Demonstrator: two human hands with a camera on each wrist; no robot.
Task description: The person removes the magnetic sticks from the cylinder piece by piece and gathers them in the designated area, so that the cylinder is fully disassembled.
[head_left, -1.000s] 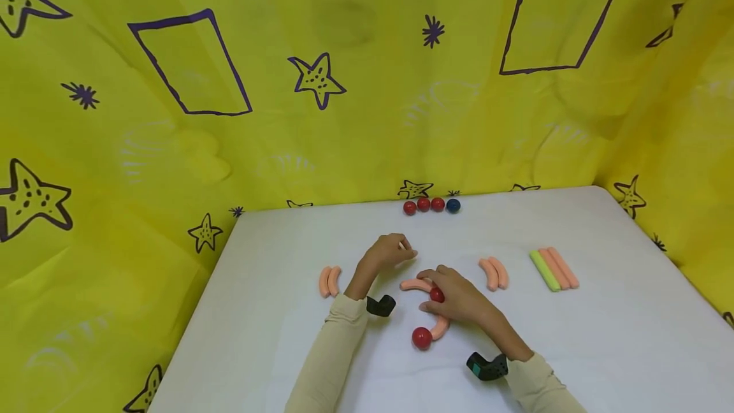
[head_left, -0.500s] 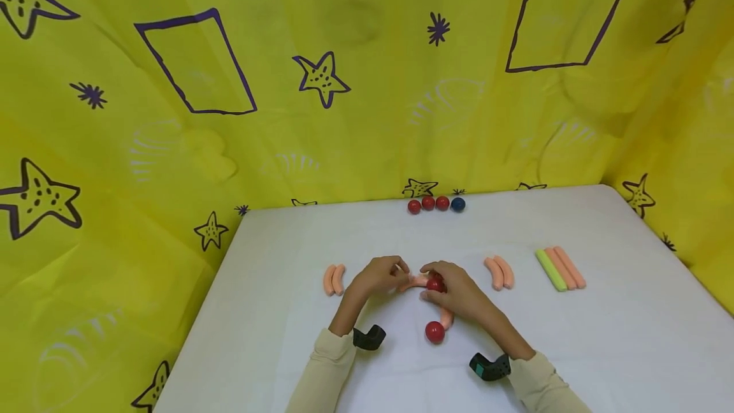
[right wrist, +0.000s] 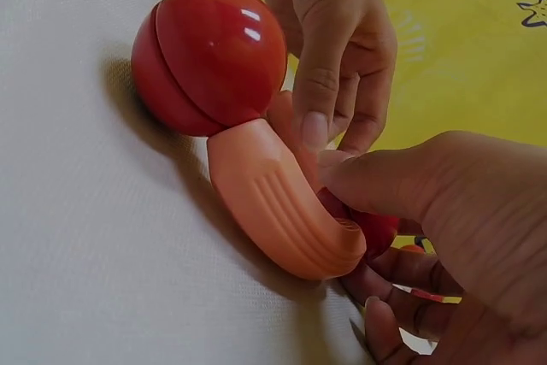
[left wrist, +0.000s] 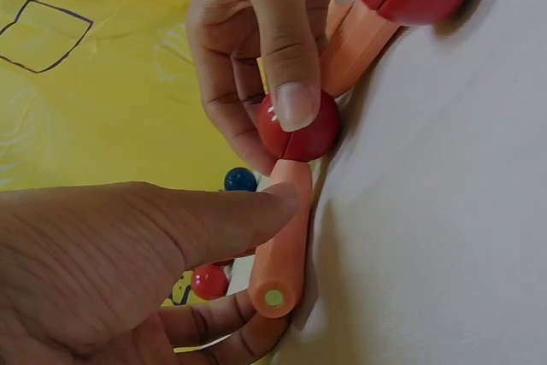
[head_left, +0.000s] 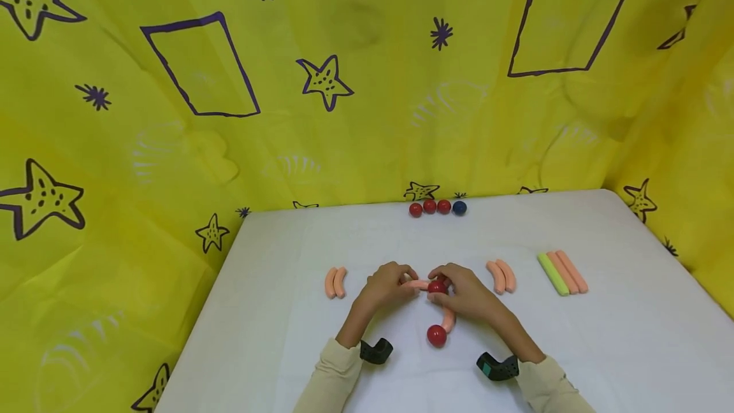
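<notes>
In the head view, my left hand (head_left: 390,285) pinches a curved salmon-pink magnetic rod (left wrist: 280,254) between thumb and fingers; its free end shows a pale round tip. The rod's other end meets a seamed red ball (left wrist: 320,134). My right hand (head_left: 466,292) grips that ball, thumb on one side and fingers on the other. From the same ball a second curved pink rod (right wrist: 286,203) bends toward the front of the table. At its near end sits another red ball (right wrist: 226,53), seen whole in the right wrist view.
Two curved pink rods (head_left: 335,282) lie left of the hands, and another pair (head_left: 501,276) lies to the right. Farther right are a green straight rod (head_left: 553,274) and two pink ones (head_left: 568,271). Red balls (head_left: 430,207) and a blue ball (head_left: 459,208) line the back edge.
My left hand, at first raised behind the rods and holding nothing, has come down toward the front and taken hold of the left curved rod. The right hand stays on its red ball.
</notes>
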